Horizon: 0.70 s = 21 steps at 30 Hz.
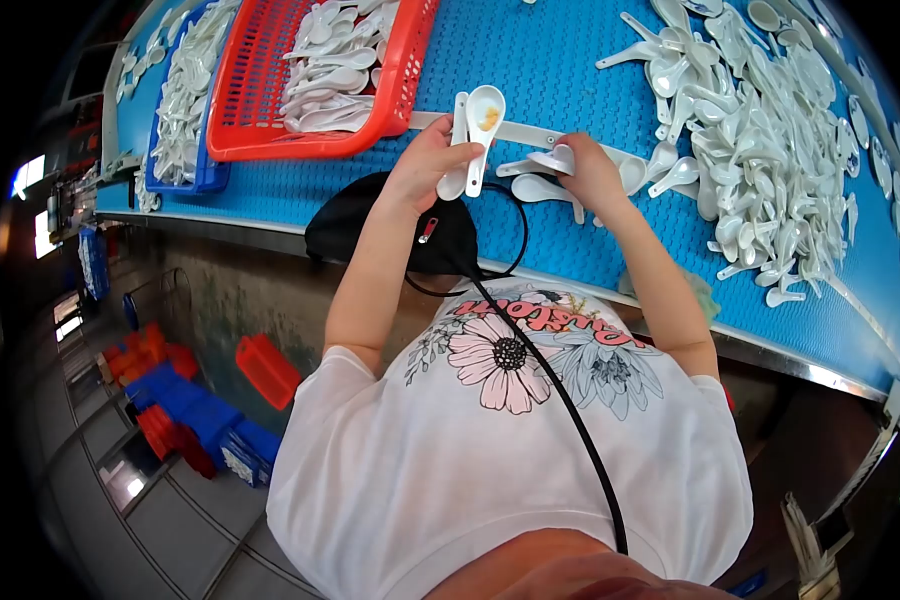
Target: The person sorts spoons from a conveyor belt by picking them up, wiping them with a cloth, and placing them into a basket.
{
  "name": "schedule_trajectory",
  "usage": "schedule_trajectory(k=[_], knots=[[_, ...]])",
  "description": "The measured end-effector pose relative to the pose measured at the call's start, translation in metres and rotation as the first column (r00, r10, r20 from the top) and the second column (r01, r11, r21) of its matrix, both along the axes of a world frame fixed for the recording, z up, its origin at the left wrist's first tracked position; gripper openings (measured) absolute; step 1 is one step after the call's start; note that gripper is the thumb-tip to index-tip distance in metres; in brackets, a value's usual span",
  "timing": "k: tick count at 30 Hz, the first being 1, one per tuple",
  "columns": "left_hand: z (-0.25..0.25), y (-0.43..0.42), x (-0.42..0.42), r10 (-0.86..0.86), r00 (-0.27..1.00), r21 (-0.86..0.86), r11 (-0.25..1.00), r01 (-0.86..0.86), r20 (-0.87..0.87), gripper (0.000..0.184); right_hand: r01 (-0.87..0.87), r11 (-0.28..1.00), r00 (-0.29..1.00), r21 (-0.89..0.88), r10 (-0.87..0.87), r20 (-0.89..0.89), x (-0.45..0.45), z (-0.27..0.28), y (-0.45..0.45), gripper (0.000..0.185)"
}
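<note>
My left hand [425, 165] is closed around the white ceramic spoons [485, 112], at least two of them. One shows its bowl at the far end with a small yellowish mark in it; another points the opposite way. To the right, my right hand [592, 175] has its fingers closed on a white spoon [554, 158], partly covered by the fingers. Just below and beside that hand, a few loose spoons [540, 189] lie on the blue textured work surface [545, 60].
A large pile of white spoons [760, 150] spreads over the right side. At the left stand a red basket [395, 120] and a blue basket [210, 178], both holding spoons. A black bag [370, 220] sits at the table's near edge. A cloth [700, 292] lies right of my body.
</note>
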<state>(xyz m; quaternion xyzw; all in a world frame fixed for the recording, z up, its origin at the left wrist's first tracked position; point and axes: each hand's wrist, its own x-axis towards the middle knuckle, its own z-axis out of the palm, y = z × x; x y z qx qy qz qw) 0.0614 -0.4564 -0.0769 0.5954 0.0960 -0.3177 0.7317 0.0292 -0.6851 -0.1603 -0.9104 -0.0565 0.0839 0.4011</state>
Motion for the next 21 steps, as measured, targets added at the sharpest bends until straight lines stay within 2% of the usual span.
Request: schedule_trajectory(k=[3,5,7,8,9,12,13,14,15,16,18,19,21], knots=[[0.006,0.014,-0.012,0.064,0.996,-0.098,0.993,-0.059,0.054,0.048,0.040,0.999,0.996,0.032,-0.037,-0.085,-0.001,0.003,-0.007,0.038],[0.005,0.024,-0.019,0.100,0.993,-0.119,0.989,-0.093,0.055,0.047,0.026,1.000,0.999,0.017,-0.026,-0.042,0.001,0.001,-0.019,0.040],[0.007,0.032,-0.027,0.126,0.991,-0.168,0.979,-0.117,0.047,0.047,0.305,0.917,0.908,0.258,-0.198,-0.370,0.005,0.021,-0.024,0.042],[0.008,0.035,-0.031,0.143,0.989,-0.159,0.978,-0.134,0.048,0.046,0.293,0.889,0.915,0.352,-0.154,-0.372,0.003,0.025,-0.025,0.044],[0.009,0.037,-0.034,0.150,0.988,-0.163,0.977,-0.140,0.048,0.046,0.287,0.892,0.916,0.348,-0.150,-0.371,0.001,0.026,-0.022,0.044],[0.011,0.040,-0.042,0.189,0.982,-0.145,0.972,-0.183,0.029,0.046,-0.028,0.965,0.992,0.259,0.060,-0.116,-0.007,0.027,0.000,0.047],[0.010,0.041,-0.045,0.191,0.981,-0.152,0.971,-0.184,0.031,0.046,-0.038,0.966,0.992,0.256,0.067,-0.104,-0.013,0.021,0.008,0.047],[0.011,0.043,-0.047,0.196,0.980,-0.157,0.970,-0.188,0.035,0.046,-0.181,0.983,0.983,0.020,0.181,-0.015,-0.021,0.011,0.016,0.048],[0.013,0.044,-0.048,0.209,0.977,-0.158,0.967,-0.199,0.049,0.046,-0.293,0.929,0.949,-0.226,0.311,0.048,-0.025,0.009,0.023,0.050],[0.015,0.045,-0.050,0.213,0.975,-0.170,0.965,-0.201,0.058,0.046,-0.307,0.924,0.942,-0.228,0.328,0.062,-0.028,0.015,0.027,0.050],[0.022,0.047,-0.055,0.234,0.970,-0.192,0.957,-0.217,0.069,0.046,-0.239,0.924,0.971,-0.299,0.235,-0.049,-0.033,0.028,0.034,0.052],[0.024,0.050,-0.059,0.257,0.963,-0.192,0.952,-0.238,0.081,0.046,-0.258,0.919,0.965,-0.299,0.259,-0.037,-0.035,0.023,0.035,0.052],[0.025,0.058,-0.063,0.252,0.966,-0.199,0.952,-0.234,0.066,0.047,-0.149,0.982,0.986,-0.116,0.157,0.056,-0.034,-0.002,0.027,0.050]])
